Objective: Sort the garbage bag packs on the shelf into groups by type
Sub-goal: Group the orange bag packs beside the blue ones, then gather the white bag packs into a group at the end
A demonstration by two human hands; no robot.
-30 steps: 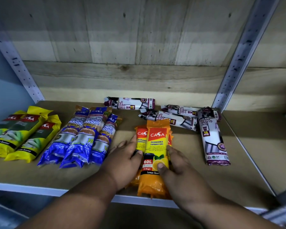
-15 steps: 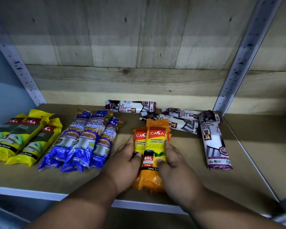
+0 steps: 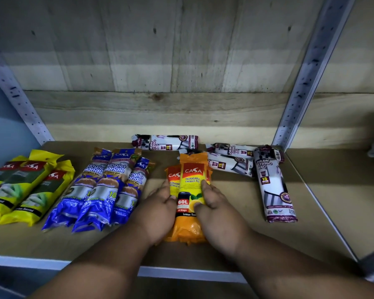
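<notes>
A stack of orange Casa packs [image 3: 191, 175] lies in the middle of the shelf. My left hand [image 3: 158, 210] presses against its left side and my right hand [image 3: 216, 208] grips its right side, thumb on the top pack. Yellow packs [image 3: 24, 186] lie grouped at the far left. Three blue Singlet Handle packs [image 3: 104, 188] lie side by side next to them. Several white draw-string packs are scattered behind and to the right: one at the back [image 3: 166, 143], two overlapping [image 3: 231, 157], one lengthwise [image 3: 272, 186].
The brown shelf board [image 3: 246, 240] has a white front edge [image 3: 181, 271]. Perforated metal uprights stand at the left [image 3: 20, 104] and right [image 3: 307, 78]. A wooden back wall [image 3: 160, 108] closes the shelf. Another shelf bay [image 3: 343, 186] continues to the right.
Both hands have pushed the orange stack a little farther back onto the shelf, away from the front edge. The other packs have not moved.
</notes>
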